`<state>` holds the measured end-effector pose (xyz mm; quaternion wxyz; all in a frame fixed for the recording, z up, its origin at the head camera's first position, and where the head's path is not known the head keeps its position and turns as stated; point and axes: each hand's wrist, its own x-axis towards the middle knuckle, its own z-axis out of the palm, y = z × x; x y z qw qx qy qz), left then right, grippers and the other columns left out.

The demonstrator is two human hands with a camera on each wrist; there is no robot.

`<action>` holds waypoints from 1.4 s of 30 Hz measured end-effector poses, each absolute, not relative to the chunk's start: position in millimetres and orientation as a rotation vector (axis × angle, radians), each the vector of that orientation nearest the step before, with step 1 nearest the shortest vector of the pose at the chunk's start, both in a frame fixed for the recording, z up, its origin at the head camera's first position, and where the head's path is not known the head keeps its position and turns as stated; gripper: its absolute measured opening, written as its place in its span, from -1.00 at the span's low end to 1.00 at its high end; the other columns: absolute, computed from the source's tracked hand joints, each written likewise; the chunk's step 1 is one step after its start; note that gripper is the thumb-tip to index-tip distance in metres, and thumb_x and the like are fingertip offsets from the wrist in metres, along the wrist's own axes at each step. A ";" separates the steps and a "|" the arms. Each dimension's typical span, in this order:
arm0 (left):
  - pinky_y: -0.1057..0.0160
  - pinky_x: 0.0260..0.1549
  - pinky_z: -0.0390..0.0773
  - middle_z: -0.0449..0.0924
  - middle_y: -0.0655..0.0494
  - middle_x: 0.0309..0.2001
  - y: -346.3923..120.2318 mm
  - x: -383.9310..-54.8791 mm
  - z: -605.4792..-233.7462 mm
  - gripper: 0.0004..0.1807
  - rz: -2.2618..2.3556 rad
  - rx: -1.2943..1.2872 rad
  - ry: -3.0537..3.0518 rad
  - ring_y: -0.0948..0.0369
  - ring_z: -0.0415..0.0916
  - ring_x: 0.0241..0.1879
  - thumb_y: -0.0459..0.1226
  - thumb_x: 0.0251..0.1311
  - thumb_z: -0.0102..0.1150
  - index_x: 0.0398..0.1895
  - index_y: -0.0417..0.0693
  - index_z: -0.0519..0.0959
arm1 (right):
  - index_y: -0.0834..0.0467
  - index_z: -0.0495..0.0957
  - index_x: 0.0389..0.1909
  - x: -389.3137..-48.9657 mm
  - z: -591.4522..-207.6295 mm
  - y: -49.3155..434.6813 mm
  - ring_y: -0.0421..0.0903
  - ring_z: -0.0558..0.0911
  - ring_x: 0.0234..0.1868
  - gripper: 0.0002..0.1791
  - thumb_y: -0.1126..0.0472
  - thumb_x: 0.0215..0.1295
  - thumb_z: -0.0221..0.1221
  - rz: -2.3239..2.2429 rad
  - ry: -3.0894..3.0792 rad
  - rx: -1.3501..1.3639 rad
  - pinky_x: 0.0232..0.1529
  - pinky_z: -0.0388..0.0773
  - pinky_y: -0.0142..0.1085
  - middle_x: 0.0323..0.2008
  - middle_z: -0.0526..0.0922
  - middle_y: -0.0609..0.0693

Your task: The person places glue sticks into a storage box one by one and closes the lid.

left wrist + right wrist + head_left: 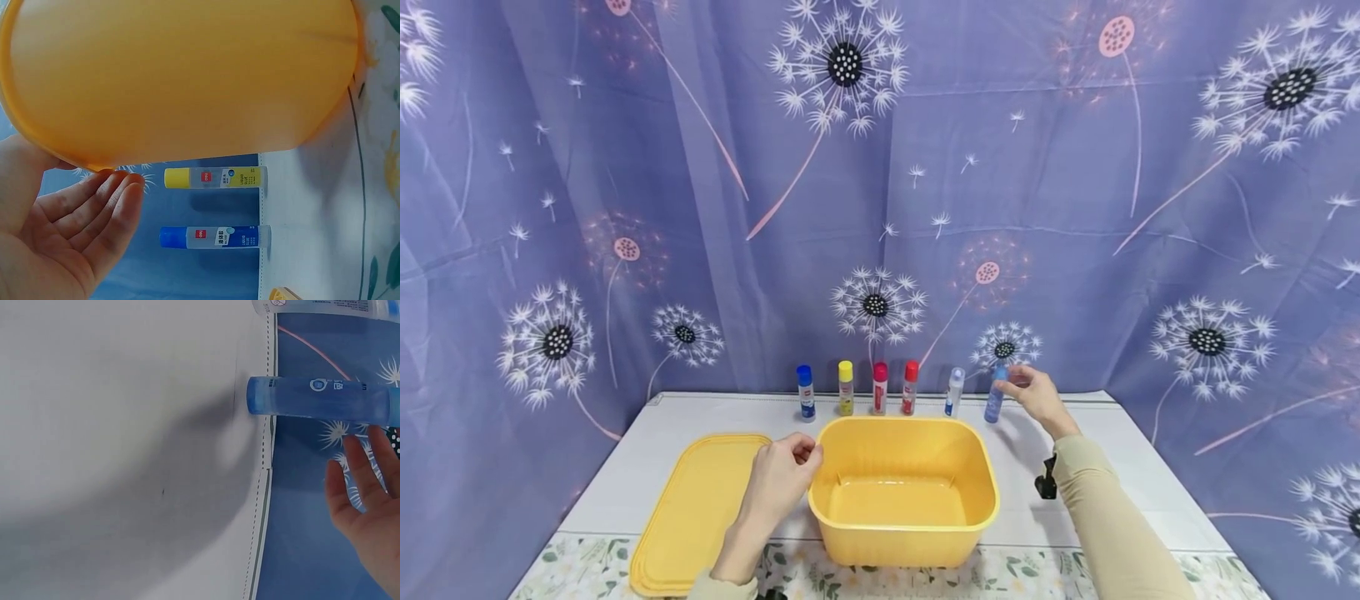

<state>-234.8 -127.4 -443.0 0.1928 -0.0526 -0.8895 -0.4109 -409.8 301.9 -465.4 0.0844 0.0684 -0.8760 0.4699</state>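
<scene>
At the left rim of a yellow plastic storage box (pixel 910 546), my left hand (pixel 781 477) pinches the edge near the far corner. The left wrist view has that hand (pixel 81 225) below the box's wall (pixel 187 81). My right hand (pixel 1036 398) pinches the top of a translucent blue glue bottle (pixel 994 407), which stands on the table at the right end of a row. In the right wrist view several fingers (pixel 369 481) spread beside the blue bottle (pixel 319 399); its top and the thumb lie outside that view. The box's visible floor is bare.
Along the table's back stand glue bottles with a blue cap (pixel 806 393), a yellow cap (pixel 846 388), red caps (pixel 909 388) and a clear cap (pixel 954 393). A yellow lid (pixel 700 500) lies flat left of the box. A purple dandelion curtain (pixel 880 208) hangs behind.
</scene>
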 end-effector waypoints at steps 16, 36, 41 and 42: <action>0.32 -0.50 0.46 0.54 0.27 -0.56 -128.2 -235.4 -441.7 -0.93 -1.158 -0.161 -2.511 0.34 0.43 -0.57 -0.28 0.22 0.26 -0.41 -0.04 0.66 | 0.38 0.43 0.20 -409.4 -463.9 306.1 0.21 0.58 0.03 -0.42 0.08 0.32 0.26 1.319 -2.611 0.207 0.03 0.50 -0.01 0.00 0.61 0.30; 0.31 -0.49 0.46 0.53 0.26 -0.56 -127.9 -235.5 -441.0 -0.92 -1.148 -0.140 -2.520 0.33 0.42 -0.56 -0.28 0.21 0.26 -0.41 -0.05 0.66 | 0.42 0.44 0.15 -401.1 -444.0 311.4 0.20 0.62 -0.02 -0.41 0.02 0.32 0.25 1.184 -2.635 0.247 -0.06 0.55 -0.01 -0.05 0.63 0.30; 0.31 -0.48 0.46 0.54 0.27 -0.56 -128.0 -235.6 -441.6 -0.92 -1.144 -0.146 -2.522 0.33 0.42 -0.56 -0.27 0.21 0.26 -0.41 -0.05 0.66 | 0.43 0.46 0.13 -396.5 -434.9 310.6 0.20 0.65 -0.08 -0.45 0.08 0.31 0.26 1.159 -2.598 0.308 -0.07 0.55 0.03 -0.11 0.65 0.29; 0.31 -0.48 0.46 0.53 0.27 -0.56 -128.1 -235.7 -441.7 -0.92 -1.144 -0.146 -2.523 0.33 0.42 -0.56 -0.27 0.21 0.26 -0.41 -0.05 0.66 | 0.42 0.47 0.11 -395.3 -432.3 309.9 0.20 0.65 -0.09 -0.47 0.10 0.31 0.27 1.153 -2.588 0.325 -0.07 0.54 0.03 -0.13 0.66 0.28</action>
